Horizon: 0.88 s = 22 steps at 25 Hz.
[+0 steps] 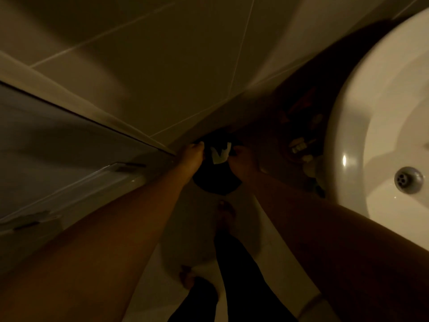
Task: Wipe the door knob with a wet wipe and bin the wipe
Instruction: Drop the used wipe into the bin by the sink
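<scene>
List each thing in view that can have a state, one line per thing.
wet wipe: crumpled, over the bin's dark opening, between the two hands.
bin: open, dark inside, standing on the floor by the wall.
left hand: at the bin's left rim; grip unclear.
right hand: at the bin's right side, beside the wipe; grip unclear.
sink: no water running, drain open.

You can't see the bin (216,182) interior, too dark | items under sink (343,140) blurred | sink cut off at right edge
</scene>
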Available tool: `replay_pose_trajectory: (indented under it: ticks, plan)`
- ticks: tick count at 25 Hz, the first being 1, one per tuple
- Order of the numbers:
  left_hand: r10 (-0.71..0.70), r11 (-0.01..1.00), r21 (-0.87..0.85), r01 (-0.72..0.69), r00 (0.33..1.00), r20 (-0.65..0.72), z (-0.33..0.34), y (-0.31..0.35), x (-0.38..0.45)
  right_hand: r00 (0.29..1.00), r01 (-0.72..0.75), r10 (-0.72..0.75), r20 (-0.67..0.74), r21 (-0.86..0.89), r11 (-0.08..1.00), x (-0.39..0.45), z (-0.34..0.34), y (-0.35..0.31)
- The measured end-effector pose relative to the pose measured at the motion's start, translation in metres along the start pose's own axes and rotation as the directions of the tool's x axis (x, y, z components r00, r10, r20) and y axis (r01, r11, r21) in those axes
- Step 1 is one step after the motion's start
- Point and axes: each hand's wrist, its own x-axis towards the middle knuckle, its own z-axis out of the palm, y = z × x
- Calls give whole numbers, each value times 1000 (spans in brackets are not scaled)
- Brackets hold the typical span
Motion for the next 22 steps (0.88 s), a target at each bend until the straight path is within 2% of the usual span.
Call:
replay_pose_trajectory:
  ticks: [3, 6, 10, 13, 14, 16, 19, 22]
  plan:
    - [15, 1000, 18, -15, 999, -29, -14, 2, 1, 1000, 11, -12, -8, -84, 996, -19, -10, -12]
    - [100, 978, 188, -87, 993, -64, -28, 35, -63, 992, 126, -129, -1, -213, 969, -52, -21, -26]
    - [258, 871, 447, -203, 964, -64, -45, 52, -138, 960, 247, -277, -34, -359, 900, -122, -35, -45]
    - [363, 789, 545, -284, 931, -41, -72, 45, -200, 929, 312, -369, -25, -480, 820, -198, -41, -61]
    - [400, 753, 580, -311, 916, -28, -83, 42, -225, 909, 342, -417, -30, -521, 782, -227, -42, -66]
    - [470, 681, 637, -361, 883, -2, -107, 39, -274, 877, 380, -475, -76, -498, 780, -275, -46, -77]
    - [603, 575, 688, -443, 798, 10, -147, 36, -355, 801, 446, -586, -122, -533, 719, -349, -51, -99]
    - [695, 520, 710, -475, 718, -30, -179, 38, -427, 718, 498, -680, -151, -571, 653, -418, -58, -120]
